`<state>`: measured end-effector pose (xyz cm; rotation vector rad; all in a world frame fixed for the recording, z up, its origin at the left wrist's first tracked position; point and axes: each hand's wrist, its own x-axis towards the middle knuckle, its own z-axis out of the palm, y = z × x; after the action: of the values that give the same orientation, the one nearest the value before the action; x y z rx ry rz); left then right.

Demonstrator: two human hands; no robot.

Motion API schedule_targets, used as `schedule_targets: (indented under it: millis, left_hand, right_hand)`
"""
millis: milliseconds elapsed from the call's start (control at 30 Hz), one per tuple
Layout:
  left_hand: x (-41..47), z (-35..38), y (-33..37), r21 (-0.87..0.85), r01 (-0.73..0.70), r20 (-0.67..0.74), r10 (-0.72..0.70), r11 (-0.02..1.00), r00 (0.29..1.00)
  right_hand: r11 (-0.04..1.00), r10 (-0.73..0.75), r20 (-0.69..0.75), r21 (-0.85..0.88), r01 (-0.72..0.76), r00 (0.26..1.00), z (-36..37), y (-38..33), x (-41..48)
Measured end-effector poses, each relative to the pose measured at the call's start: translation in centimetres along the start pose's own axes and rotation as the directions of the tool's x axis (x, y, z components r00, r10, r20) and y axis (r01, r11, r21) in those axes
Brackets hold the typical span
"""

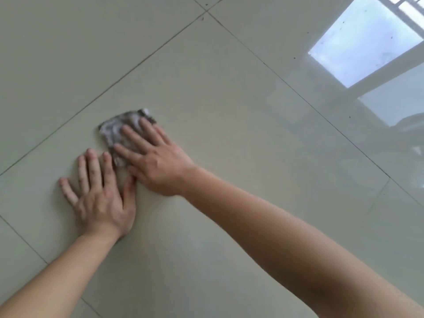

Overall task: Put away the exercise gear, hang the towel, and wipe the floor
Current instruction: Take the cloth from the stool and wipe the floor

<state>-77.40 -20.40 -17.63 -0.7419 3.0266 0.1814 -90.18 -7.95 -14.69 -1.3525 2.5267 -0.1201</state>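
A small grey mottled cloth [119, 129] lies flat on the pale tiled floor [229, 111]. My right hand [153, 159] presses down on the cloth with its fingers spread across it, covering the cloth's near right part. My left hand [98, 196] rests palm down on the bare tile just to the left of the cloth, fingers apart, its thumb close to the right hand. No exercise gear or towel is in view.
Glossy beige tiles with dark grout lines [137, 65] fill the view. A bright window reflection [364, 42] shines on the floor at the upper right, with a dim dark reflection [410, 125] at the right edge.
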Motion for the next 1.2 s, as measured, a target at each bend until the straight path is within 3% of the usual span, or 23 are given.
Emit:
schedule_targets:
  millis: [100,167,233,300,367,433,467,500,600,667,733,767,833,933,1000,1067,1133,1200]
  left_hand:
    - [-0.1,0.0,0.1,-0.001,-0.009,-0.012,0.009,1.000,1.000]
    - [-0.2,0.0,0.4,-0.007,-0.013,-0.025,0.013,1.000,1.000]
    - [-0.2,-0.2,0.4,-0.007,-0.009,-0.030,0.009,1.000,1.000]
    - [0.0,-0.3,0.5,-0.005,-0.009,-0.034,0.009,1.000,0.999]
    - [0.1,-0.4,0.7,-0.003,-0.018,-0.044,0.018,1.000,0.999]
    - [0.1,-0.4,0.7,0.009,-0.021,-0.051,0.021,1.000,0.998]
    - [0.1,-0.3,0.6,0.017,-0.020,-0.052,0.021,1.000,0.998]
    - [0.1,-0.3,0.5,0.024,-0.018,-0.048,0.020,1.000,0.999]
    - [0.1,-0.4,0.4,0.032,-0.017,-0.041,0.018,0.999,0.999]
    - [0.1,-0.6,0.6,0.044,-0.013,-0.034,0.014,0.999,0.999]
    - [0.1,-0.6,0.8,0.049,-0.013,-0.035,0.015,0.999,0.999]
    - [0.2,-0.6,0.8,0.051,-0.016,-0.035,0.018,0.999,0.999]
    - [0.2,-0.7,0.9,0.050,-0.026,-0.038,0.028,0.998,0.999]
    - [0.1,-0.6,0.9,0.048,-0.029,-0.036,0.030,0.998,0.999]
    - [0.3,-0.6,0.8,0.051,-0.035,-0.031,0.037,0.998,0.999]
    - [0.6,-0.5,0.6,0.059,-0.034,-0.017,0.035,0.998,0.999]
    - [0.6,-0.5,0.3,0.063,-0.028,-0.003,0.028,0.998,1.000]
    - [0.3,-0.5,0.1,0.056,-0.025,0.011,0.024,0.998,1.000]
  right_hand:
    - [0.995,-0.099,-0.016,0.007,0.099,0.995,0.3,3.7,-2.5]
    - [1.000,-0.001,-0.072,0.010,0.002,0.997,-0.6,9.5,-3.3]
    - [0.983,0.183,-0.098,0.008,-0.184,0.978,-2.5,16.1,-3.2]
    - [0.914,0.405,-0.110,0.030,-0.405,0.907,-4.8,21.5,-2.6]
    - [0.766,0.640,-0.067,0.129,-0.630,0.765,-6.2,24.7,-1.4]
    - [0.653,0.750,-0.038,0.198,-0.731,0.660,-6.5,23.8,1.2]
    - [0.669,0.736,-0.044,0.199,-0.716,0.676,-6.2,22.0,2.6]
    - [0.732,0.675,-0.065,0.184,-0.656,0.735,-5.6,19.5,3.9]
    - [0.968,0.241,-0.090,0.094,-0.233,0.966,-3.5,11.1,5.9]
    - [0.998,-0.060,-0.018,0.030,0.060,0.998,-2.4,8.0,5.3]
    - [0.979,-0.202,-0.003,-0.007,0.202,0.979,-3.4,10.1,5.3]
    - [0.989,-0.150,-0.012,-0.015,0.150,0.989,-4.1,12.6,5.8]
    - [0.989,0.142,-0.091,-0.025,-0.145,0.986,-5.6,18.9,7.1]
    - [0.813,0.582,-0.081,0.044,-0.580,0.809,-7.8,26.6,8.4]
    - [0.703,0.708,-0.031,0.125,-0.700,0.705,-8.6,26.6,9.9]
    - [0.768,0.636,-0.045,0.132,-0.626,0.770,-8.6,22.5,11.9]
    - [0.898,0.428,-0.064,0.145,-0.416,0.901,-7.2,16.7,13.2]
    - [0.985,0.147,-0.104,0.110,-0.136,0.984,-4.9,11.0,12.4]
